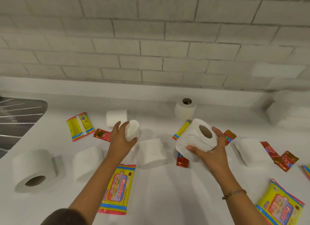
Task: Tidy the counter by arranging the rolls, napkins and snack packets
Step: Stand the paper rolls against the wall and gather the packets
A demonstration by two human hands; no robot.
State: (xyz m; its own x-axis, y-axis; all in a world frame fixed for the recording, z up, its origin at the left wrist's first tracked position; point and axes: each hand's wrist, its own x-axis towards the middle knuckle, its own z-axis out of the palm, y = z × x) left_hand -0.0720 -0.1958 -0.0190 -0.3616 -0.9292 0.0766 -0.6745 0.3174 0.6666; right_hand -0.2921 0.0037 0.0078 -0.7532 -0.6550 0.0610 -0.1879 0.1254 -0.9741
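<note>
Here, at the far left, a metal sink drainer (pixel 20 117) borders the white desk (pixel 167 199). Near the front left a toilet roll (pixel 34 170) lies on its side with its core facing the camera, and a second white roll (pixel 88 163) lies just beside it. Behind these, a yellow packet (pixel 79 126) lies face down next to a small red sachet (pixel 102 135), with another roll (pixel 116 118) further back. The left hand (pixel 120 141) is raised above the desk, its fingers (pixel 117 126) curled around a small white roll (pixel 133 130), gripping it. Under the left forearm lies a yellow "Giggles" wipes packet (pixel 117 188). In the middle a roll (pixel 151 151) lies on the desk, and an upright roll (pixel 185 110) stands near the tiled wall (pixel 151 40). The right hand (pixel 210 151), a beaded bracelet (pixel 234 193) on its wrist, holds a larger, partly loosened roll (pixel 195 139) above the desk, thumb and fingers closed on its sides. A yellow packet (pixel 182 130) and a red sachet (pixel 182 161) peek out from behind it. To the right lie another roll (pixel 250 151), several red sachets (pixel 283 160), a blurred white stack (pixel 290 114) by the wall, and a second Giggles packet (pixel 280 206) at the front right.
</note>
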